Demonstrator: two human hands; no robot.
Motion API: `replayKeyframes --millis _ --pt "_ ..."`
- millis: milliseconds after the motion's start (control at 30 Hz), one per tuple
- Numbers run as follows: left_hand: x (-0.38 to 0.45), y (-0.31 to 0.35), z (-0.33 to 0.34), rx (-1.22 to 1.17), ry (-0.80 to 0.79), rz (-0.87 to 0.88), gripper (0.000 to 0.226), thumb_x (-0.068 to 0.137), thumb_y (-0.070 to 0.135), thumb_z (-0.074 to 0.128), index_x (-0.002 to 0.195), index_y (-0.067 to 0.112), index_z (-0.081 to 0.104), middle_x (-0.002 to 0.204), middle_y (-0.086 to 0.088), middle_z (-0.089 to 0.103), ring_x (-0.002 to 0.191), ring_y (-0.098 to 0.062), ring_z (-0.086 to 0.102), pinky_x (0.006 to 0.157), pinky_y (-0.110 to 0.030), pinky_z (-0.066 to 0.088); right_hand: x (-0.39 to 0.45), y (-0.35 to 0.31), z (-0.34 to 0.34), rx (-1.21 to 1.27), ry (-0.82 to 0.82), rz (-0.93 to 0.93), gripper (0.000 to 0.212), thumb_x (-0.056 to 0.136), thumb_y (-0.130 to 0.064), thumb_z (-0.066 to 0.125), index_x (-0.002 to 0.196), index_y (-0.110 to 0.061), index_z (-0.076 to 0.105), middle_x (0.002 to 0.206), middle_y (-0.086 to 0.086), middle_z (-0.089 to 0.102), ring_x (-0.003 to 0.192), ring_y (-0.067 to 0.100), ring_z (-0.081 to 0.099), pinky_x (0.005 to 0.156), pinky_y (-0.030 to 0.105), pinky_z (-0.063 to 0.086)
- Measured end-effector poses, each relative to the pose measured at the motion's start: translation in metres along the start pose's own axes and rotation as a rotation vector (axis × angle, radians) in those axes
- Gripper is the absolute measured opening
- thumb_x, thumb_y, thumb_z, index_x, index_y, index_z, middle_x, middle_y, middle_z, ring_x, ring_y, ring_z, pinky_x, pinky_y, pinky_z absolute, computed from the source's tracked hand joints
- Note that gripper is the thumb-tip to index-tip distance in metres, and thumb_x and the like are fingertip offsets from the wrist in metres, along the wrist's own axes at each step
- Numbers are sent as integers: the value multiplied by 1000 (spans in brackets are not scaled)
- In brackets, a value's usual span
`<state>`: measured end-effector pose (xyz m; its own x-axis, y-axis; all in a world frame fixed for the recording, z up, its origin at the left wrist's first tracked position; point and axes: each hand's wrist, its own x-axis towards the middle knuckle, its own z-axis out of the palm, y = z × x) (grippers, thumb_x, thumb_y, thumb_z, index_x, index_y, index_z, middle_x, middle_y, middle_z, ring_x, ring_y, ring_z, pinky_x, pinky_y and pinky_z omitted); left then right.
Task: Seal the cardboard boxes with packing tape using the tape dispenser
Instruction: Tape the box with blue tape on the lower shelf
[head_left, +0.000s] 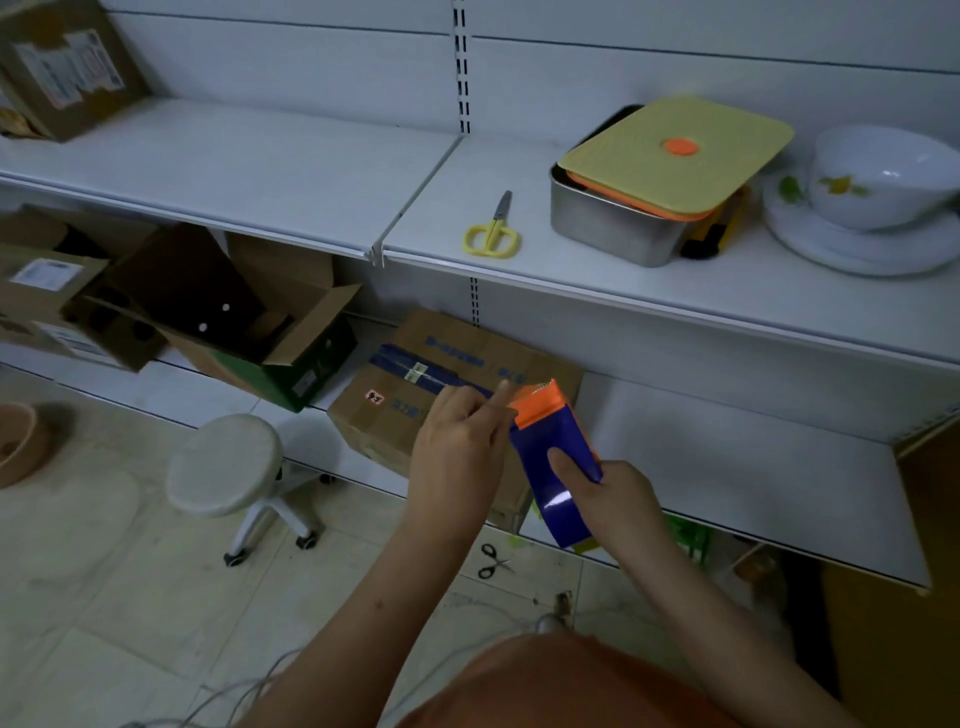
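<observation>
A tape dispenser (540, 410) with an orange top carries a roll of dark blue packing tape (558, 483). My right hand (608, 499) grips it from the right, thumb lying across the blue roll. My left hand (462, 441) is at the dispenser's orange end, forefinger stretched out and touching it, the other fingers curled; whether it pinches the tape end is hidden. Behind both hands a closed cardboard box (457, 364) lies on the lower shelf, with a blue tape strip along its top seam.
Yellow scissors (492, 231), a steel tin with a yellow lid (670, 171) and a white bowl on plates (878, 182) sit on the upper shelf. Open cardboard boxes (234, 322) fill the lower shelf's left. A white stool (226, 462) and black scissors (491, 561) are on the floor.
</observation>
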<state>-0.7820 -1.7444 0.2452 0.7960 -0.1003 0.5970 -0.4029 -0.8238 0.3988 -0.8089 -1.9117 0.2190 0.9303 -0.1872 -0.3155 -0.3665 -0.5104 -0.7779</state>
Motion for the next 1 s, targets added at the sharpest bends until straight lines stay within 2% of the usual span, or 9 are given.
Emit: replayKeyframes --millis 67,100,200,333,533,667,833,933,1000 --pt "-1 5 -1 -30 -51 -71 47 84 10 78 129 2 63 80 -3 67 76 -15 58 68 -24 50 1 0 1 48 -17 25 54 91 -52 59 53 -17 42 43 -5 44 42 14 45 44 23 30" --pt "-1 8 -2 -44 -65 -91 46 84 11 78 127 3 64 83 -2 69 78 -15 60 70 -23 50 2 1 3 81 -28 49 55 91 -52 59 53 -16 42 42 -4 44 43 16 46 47 24 31" --pt "-6 10 2 -10 -95 10 8 88 15 70 91 12 76 75 0 68 71 -16 58 61 -33 51 4 2 6 126 -47 121 56 90 -54 58 55 -13 44 49 3 49 49 21 49 54 27 34" --pt "-24 18 12 90 -214 144 7 85 15 69 80 17 73 74 3 68 69 -19 58 59 -32 45 2 -2 4 253 -39 230 55 94 -58 50 73 -7 59 76 14 65 67 25 59 60 31 38" --pt "-34 26 20 141 -334 200 21 77 13 74 98 13 75 98 -1 73 88 -22 61 70 -35 54 6 -2 3 360 -49 400 70 93 -71 28 92 -13 69 89 8 73 86 25 68 80 36 53" --pt "-41 30 27 184 -424 188 50 70 11 75 119 8 70 114 -7 68 100 -26 59 78 -38 56 7 2 6 368 -5 350 67 86 -75 42 90 -14 68 90 5 72 87 21 68 78 35 54" --pt "-53 35 39 162 -594 167 81 63 10 75 141 3 52 143 -15 54 121 -30 56 94 -40 54 14 8 13 526 97 420 46 91 -54 57 98 -10 68 94 7 71 88 21 66 68 29 49" --pt "-60 28 44 2 -670 140 74 77 5 61 149 4 42 157 -14 36 139 -30 40 114 -38 39 14 17 16 533 132 418 39 94 -48 57 94 -10 66 88 4 69 83 17 64 63 27 47" --pt "-65 19 46 -206 -701 42 65 86 4 48 151 11 40 162 -7 26 145 -21 31 117 -33 34 13 25 18 540 128 426 31 94 -46 57 91 -15 63 89 3 68 83 18 64 68 30 51"
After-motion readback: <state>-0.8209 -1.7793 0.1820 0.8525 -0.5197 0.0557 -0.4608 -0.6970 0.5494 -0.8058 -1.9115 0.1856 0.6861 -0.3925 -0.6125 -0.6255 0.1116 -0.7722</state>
